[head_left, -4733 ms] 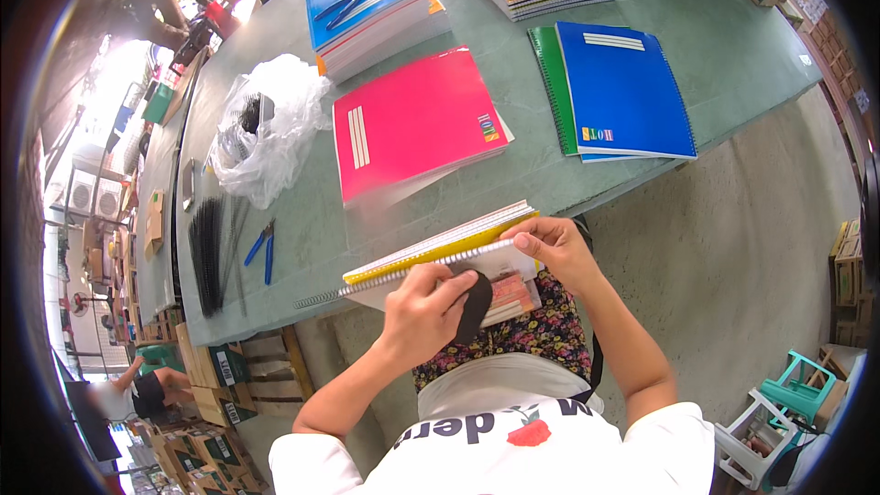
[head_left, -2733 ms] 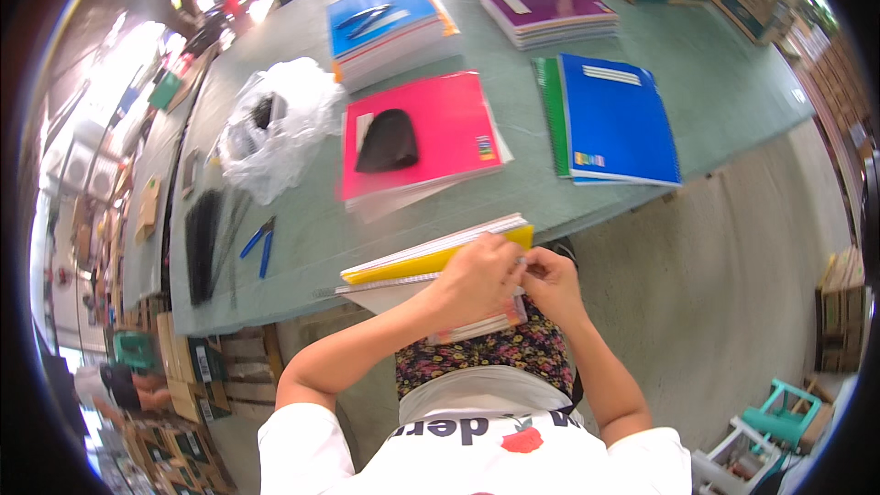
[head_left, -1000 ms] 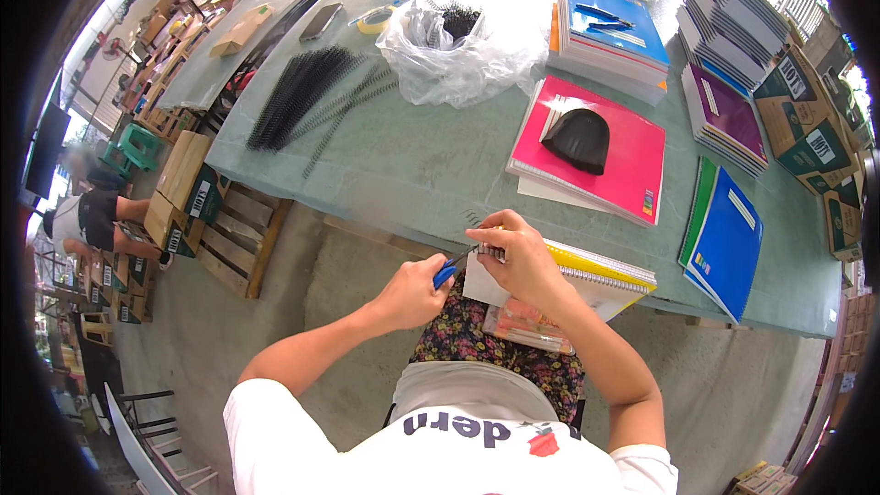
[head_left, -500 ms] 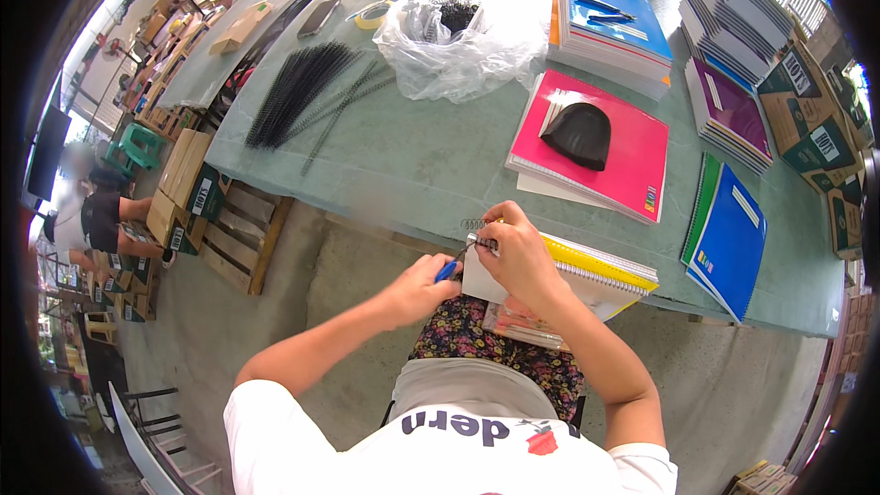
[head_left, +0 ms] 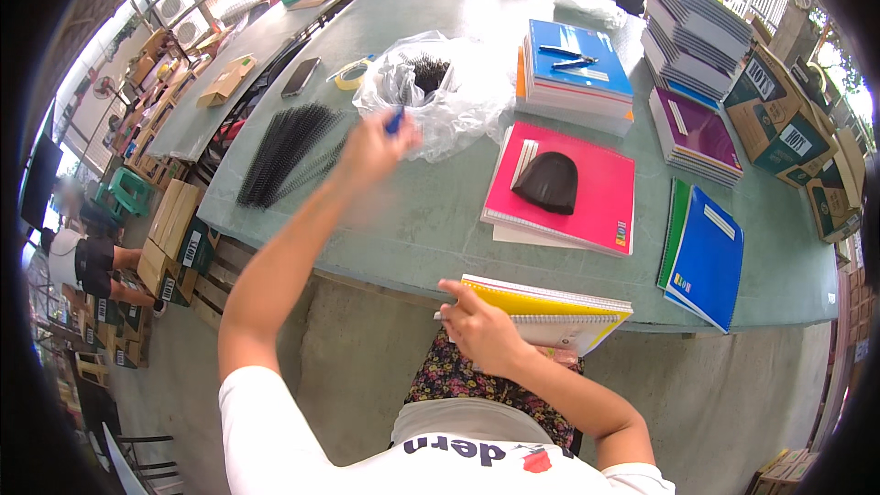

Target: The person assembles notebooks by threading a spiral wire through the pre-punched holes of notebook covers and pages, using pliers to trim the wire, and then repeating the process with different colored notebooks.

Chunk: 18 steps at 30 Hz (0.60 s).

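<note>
My left hand [head_left: 374,151], blurred by motion, is closed around blue-handled pliers [head_left: 395,120] above the table, beside a clear plastic bag [head_left: 467,124]. The bag holds a heap of black wire coils [head_left: 428,73]. My right hand [head_left: 483,332] grips the left end of a spiral notebook [head_left: 559,332], its fingers over the coiled edge. That notebook rests at the table's near edge above my lap, against a yellow-covered notebook [head_left: 522,298]. Black plastic binding coils [head_left: 284,154] lie in a bundle to the left of my left hand.
A dark rounded object [head_left: 550,183] sits on pink notebooks [head_left: 600,192]. Behind them, another pair of pliers [head_left: 570,60] lies on a blue notebook stack [head_left: 577,96]. Blue and green notebooks [head_left: 706,257] lie at right. Cartons [head_left: 797,133] stand beyond. A phone [head_left: 301,77] and tape roll [head_left: 351,74] lie far left.
My left hand has swung up and away from the notebook toward the plastic bag, carrying the pliers. My right hand has let go of the coil end and moved down onto the notebook.
</note>
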Each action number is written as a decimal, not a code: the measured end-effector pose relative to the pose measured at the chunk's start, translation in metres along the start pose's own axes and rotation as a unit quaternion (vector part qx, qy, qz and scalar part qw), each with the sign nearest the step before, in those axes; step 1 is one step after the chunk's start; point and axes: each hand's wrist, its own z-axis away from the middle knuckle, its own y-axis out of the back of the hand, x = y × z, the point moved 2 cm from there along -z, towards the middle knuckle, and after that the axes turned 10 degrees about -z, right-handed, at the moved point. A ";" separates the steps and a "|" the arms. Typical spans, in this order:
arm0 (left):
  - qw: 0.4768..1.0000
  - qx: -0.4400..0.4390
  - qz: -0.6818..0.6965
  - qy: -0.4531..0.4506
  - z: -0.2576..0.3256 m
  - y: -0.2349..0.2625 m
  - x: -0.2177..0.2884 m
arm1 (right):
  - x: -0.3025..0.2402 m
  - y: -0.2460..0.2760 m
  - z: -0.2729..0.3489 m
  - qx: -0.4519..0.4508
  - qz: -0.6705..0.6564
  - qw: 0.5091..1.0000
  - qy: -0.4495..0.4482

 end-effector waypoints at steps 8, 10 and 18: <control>0.987 0.064 -0.143 -0.014 -0.017 0.009 0.008 | -0.005 0.065 0.044 -0.126 0.009 0.965 -0.228; 0.974 0.050 -0.210 -0.064 0.029 -0.016 -0.055 | 0.010 0.076 0.072 -0.106 0.058 0.957 -0.264; 0.946 0.046 -0.322 -0.001 0.074 -0.040 -0.113 | -0.004 0.295 0.132 0.387 0.235 0.810 -0.372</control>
